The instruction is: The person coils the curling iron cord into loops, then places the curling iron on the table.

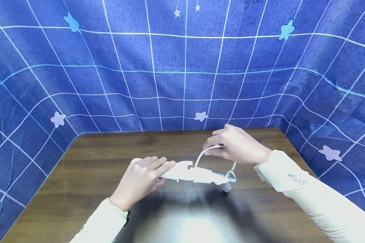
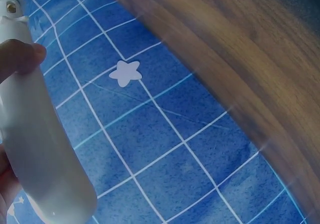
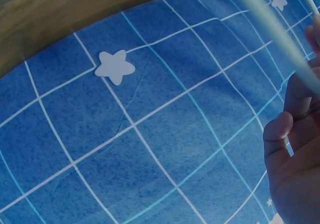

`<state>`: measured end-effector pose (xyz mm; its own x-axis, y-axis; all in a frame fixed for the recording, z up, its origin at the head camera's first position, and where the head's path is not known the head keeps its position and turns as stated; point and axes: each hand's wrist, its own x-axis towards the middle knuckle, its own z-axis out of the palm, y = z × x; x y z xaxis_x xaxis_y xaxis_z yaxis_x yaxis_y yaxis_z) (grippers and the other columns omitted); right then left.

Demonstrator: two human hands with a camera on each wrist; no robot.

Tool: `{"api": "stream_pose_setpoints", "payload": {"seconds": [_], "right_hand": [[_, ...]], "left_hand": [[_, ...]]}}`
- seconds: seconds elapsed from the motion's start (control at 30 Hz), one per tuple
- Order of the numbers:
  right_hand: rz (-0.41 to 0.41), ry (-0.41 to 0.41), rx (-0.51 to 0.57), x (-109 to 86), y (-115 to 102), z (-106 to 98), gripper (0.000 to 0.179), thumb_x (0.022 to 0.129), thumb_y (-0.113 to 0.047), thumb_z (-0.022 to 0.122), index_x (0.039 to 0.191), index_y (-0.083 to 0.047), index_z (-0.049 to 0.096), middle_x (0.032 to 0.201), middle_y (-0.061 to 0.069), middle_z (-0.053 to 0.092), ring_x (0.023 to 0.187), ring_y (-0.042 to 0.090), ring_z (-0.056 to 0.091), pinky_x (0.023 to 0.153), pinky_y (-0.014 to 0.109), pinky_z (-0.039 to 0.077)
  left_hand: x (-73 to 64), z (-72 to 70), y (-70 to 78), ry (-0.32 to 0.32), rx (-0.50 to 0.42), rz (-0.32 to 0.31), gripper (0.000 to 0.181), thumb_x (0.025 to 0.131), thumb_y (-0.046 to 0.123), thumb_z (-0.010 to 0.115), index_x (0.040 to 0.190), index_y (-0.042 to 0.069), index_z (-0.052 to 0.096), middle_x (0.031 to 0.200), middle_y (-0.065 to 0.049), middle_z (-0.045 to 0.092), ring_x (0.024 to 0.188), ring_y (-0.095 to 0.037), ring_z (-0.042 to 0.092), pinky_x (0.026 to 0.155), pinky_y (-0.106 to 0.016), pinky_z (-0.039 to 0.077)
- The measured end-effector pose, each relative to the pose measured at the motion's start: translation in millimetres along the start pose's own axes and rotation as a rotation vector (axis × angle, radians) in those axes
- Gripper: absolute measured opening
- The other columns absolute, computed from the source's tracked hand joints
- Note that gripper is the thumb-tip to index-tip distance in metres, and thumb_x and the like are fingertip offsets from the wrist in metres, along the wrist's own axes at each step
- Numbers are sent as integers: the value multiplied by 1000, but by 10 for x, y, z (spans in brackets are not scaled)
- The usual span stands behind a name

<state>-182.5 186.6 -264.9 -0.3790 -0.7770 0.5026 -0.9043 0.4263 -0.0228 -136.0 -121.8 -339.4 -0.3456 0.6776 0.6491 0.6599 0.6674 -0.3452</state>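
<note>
My left hand (image 1: 144, 177) grips the thick, smooth body of a white hair styling iron (image 1: 182, 171), held tilted above the table. Its rounded end fills the left side of the left wrist view, with the thumb (image 2: 22, 57) across the body. Several turns of white cord (image 1: 203, 175) wrap the iron's narrower right part. To the upper right, my right hand (image 1: 234, 143) pinches a stretch of that cord, which arches up from the wraps. A plug (image 1: 226, 187) hangs under the iron's right end, beside a ribbed cord sleeve (image 1: 232, 180).
A brown wood-grain table (image 1: 94, 189) lies beneath both hands, with a bright glare at its front. Blue cloth (image 1: 170, 84) with a white grid and stars hangs behind it and along both sides.
</note>
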Motion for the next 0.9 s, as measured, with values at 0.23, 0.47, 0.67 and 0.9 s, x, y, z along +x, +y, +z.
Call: {"api": "stream_pose_setpoints", "payload": {"seconds": [0.23, 0.47, 0.67, 0.9], "right_hand": [[95, -30, 61, -18, -20, -29, 9, 84, -17, 82, 91, -21, 78, 85, -15, 74, 60, -4, 51, 60, 27, 44], [264, -52, 108, 29, -156, -27, 5, 87, -16, 79, 92, -16, 79, 70, -16, 60, 56, 0, 41, 53, 26, 40], [297, 6, 114, 91, -334, 16, 5, 89, -16, 77, 92, -13, 79, 67, -15, 55, 57, -1, 40, 53, 26, 37], [318, 92, 166, 105, -526, 41, 7, 89, -12, 75, 94, -8, 78, 59, -15, 41, 54, -3, 34, 54, 23, 37]], "left_hand": [[-2, -2, -2, 10, 20, -42, 64, 55, 20, 93, 114, 20, 70, 98, 2, 72, 83, -23, 71, 60, -39, 52], [13, 46, 22, 37, 32, -97, 60, 55, 19, 92, 112, 18, 74, 97, -1, 75, 80, -25, 71, 61, -39, 54], [68, 70, 58, 63, 42, -141, 59, 55, 13, 89, 112, 13, 73, 90, -2, 71, 67, -21, 65, 54, -33, 52], [147, 38, 71, 106, 41, -198, 57, 58, 10, 89, 111, 9, 70, 80, -2, 61, 57, -23, 58, 47, -34, 48]]}}
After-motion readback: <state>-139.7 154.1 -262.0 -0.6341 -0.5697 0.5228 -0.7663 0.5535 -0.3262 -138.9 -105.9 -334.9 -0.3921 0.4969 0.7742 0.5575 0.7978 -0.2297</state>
